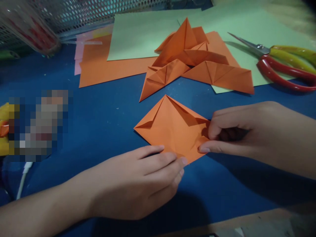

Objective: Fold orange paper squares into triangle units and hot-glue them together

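A partly folded orange paper [172, 128] lies on the blue table, a diamond with creased flaps along its upper edges. My left hand [145, 181] rests flat on its lower edge, fingers stretched out and slightly apart. At the right corner, my right hand [237, 135] pinches the paper between thumb and curled fingers, and a small part there is bent up. Just behind the diamond stand several folded orange paper pieces [187, 49], heaped together.
Scissors [261, 49] with red and yellow handles lie at the back right on green paper [261, 26]. Flat orange sheets [98, 70] are at the back left, near a clear container [37, 33] and a mesh basket [74, 13]. A white cable [23, 179] runs at the left.
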A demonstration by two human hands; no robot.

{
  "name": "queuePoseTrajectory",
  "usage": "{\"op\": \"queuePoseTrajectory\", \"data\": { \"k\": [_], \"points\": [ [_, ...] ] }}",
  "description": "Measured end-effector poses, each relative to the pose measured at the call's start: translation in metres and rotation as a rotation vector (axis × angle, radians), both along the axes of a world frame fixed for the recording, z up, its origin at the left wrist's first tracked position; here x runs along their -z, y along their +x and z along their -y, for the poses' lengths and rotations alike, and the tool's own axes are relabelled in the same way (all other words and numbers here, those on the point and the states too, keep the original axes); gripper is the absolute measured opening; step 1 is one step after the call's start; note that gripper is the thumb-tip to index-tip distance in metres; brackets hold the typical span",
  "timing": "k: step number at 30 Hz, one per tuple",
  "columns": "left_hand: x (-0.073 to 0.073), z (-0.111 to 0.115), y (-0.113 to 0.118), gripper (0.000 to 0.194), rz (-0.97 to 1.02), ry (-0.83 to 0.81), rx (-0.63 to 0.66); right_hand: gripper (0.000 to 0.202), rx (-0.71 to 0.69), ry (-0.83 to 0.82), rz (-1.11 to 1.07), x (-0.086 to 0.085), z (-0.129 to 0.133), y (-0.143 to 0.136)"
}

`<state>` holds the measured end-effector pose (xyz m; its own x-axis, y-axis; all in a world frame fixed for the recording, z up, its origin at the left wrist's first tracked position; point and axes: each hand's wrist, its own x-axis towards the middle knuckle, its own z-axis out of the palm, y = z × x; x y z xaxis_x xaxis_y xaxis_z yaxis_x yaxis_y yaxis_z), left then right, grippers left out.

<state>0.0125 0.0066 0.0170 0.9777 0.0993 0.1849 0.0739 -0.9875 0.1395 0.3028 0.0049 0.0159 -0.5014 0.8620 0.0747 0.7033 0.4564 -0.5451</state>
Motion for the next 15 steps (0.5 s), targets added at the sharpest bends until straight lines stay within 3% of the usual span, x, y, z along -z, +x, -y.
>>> {"op": "queuePoseTrajectory", "data": {
  "k": [5, 15],
  "points": [
    [0.0, 0.0, -0.001, 0.039, 0.035, 0.045, 0.039, 0.068, 0.012, 0.039, 0.008, 0.005, 0.003, 0.0],
    [0.0, 0.001, -0.003, 0.043, -0.049, 0.141, 0.089, 0.077, 0.084, -0.011, 0.061, -0.007, 0.005, -0.007]
  ]
}}
